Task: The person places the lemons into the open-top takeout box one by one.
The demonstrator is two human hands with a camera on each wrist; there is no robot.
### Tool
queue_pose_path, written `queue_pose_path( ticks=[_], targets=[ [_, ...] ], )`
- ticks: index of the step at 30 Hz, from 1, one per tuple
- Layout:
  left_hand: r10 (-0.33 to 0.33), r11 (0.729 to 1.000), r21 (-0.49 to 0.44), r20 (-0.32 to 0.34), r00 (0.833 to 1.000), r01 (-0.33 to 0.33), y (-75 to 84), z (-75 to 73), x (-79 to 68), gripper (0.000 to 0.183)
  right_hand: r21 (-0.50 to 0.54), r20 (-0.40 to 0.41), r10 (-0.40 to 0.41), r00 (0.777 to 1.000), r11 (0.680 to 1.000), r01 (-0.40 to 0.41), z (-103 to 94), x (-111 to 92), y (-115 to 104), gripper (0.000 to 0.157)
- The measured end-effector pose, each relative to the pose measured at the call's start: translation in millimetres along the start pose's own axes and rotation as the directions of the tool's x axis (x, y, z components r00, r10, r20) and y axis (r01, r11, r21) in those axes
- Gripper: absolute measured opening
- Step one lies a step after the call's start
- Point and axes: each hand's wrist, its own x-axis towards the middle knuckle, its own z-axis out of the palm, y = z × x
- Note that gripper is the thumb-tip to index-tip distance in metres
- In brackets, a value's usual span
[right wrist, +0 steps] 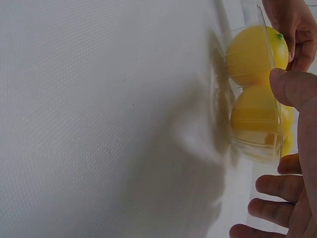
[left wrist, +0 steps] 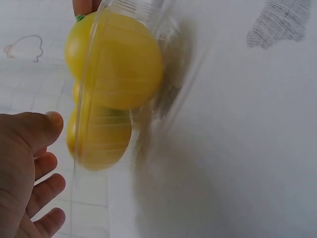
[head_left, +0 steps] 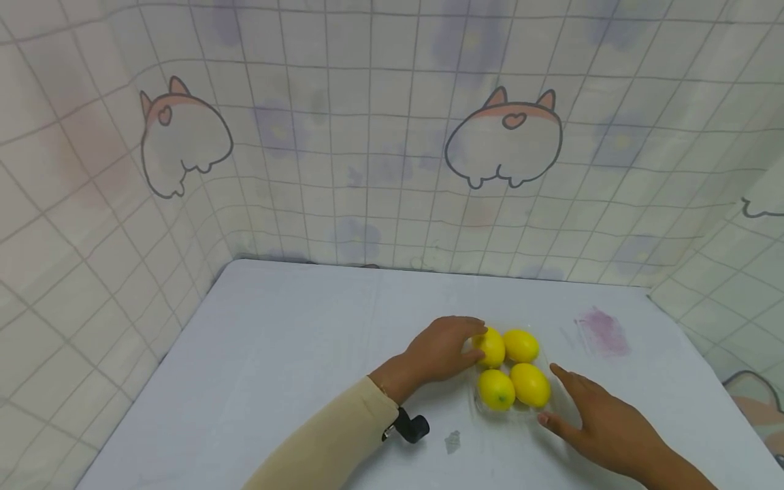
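Note:
Several yellow lemons (head_left: 531,386) sit in a clear plastic container (right wrist: 257,152) on the white table. My left hand (head_left: 442,349) reaches in from the left, its fingertips overlapping the back-left lemon (head_left: 490,348) in the head view. In the left wrist view its thumb (left wrist: 42,128) is just outside the container's rim, with the other fingers loosely bent and nothing between them. On the opposite side, my right hand (head_left: 609,427) has its fingers spread beside the container. The right wrist view shows that thumb (right wrist: 292,87) overlapping the rim.
The white tabletop (head_left: 294,340) extends widely to the left. A pink stain (head_left: 603,332) lies at its back right, and a small grey patch (head_left: 452,442) marks the front. Patterned sheeting (head_left: 392,150) encloses the back and sides. A black strap piece (head_left: 412,427) hangs at my left wrist.

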Motion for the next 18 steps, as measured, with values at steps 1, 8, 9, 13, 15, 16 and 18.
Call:
queue_pose_path(
  ticks=[1, 8, 9, 13, 15, 16, 18],
  targets=[
    [0.006, 1.0, 0.005, -0.009, 1.0, -0.006, -2.2, -1.4, -2.1, 0.045, 0.0, -0.002, 0.001, 1.0, 1.0, -0.001, 0.2, 0.5, -0.3, 0.101],
    [0.03, 0.999, 0.015, -0.068, 0.997, -0.029, -16.3, -14.5, -20.0, 0.047, 0.0, -0.023, 0.004, 1.0, 1.0, -0.004, 2.9, 3.4, -2.5, 0.101],
    [0.029, 0.999, 0.015, -0.072, 0.997, -0.028, -18.0, -16.7, -22.8, 0.047, 0.0, -0.025, 0.003, 1.0, 1.0, -0.003, 3.1, 3.6, -2.5, 0.101],
    [0.023, 1.0, 0.003, -0.085, 0.996, -0.023, -26.1, -25.2, -34.9, 0.047, -0.002, -0.023, -0.002, 1.0, 1.0, 0.002, 3.3, 5.3, -1.5, 0.102],
    [0.009, 1.0, -0.002, -0.089, 0.996, -0.01, -30.7, -29.6, -41.7, 0.047, -0.001, -0.023, -0.006, 1.0, 1.0, 0.006, 3.3, 5.7, -1.2, 0.102],
    [0.002, 1.0, -0.006, -0.092, 0.996, -0.002, -33.2, -31.8, -45.6, 0.047, 0.002, -0.025, -0.007, 1.0, 1.0, 0.007, 3.3, 5.6, -1.3, 0.101],
    [-0.015, 1.0, -0.011, -0.1, 0.995, 0.014, -38.7, -36.0, -54.2, 0.048, 0.003, -0.027, -0.011, 1.0, 1.0, 0.011, 3.5, 5.1, -1.2, 0.101]
  ],
)
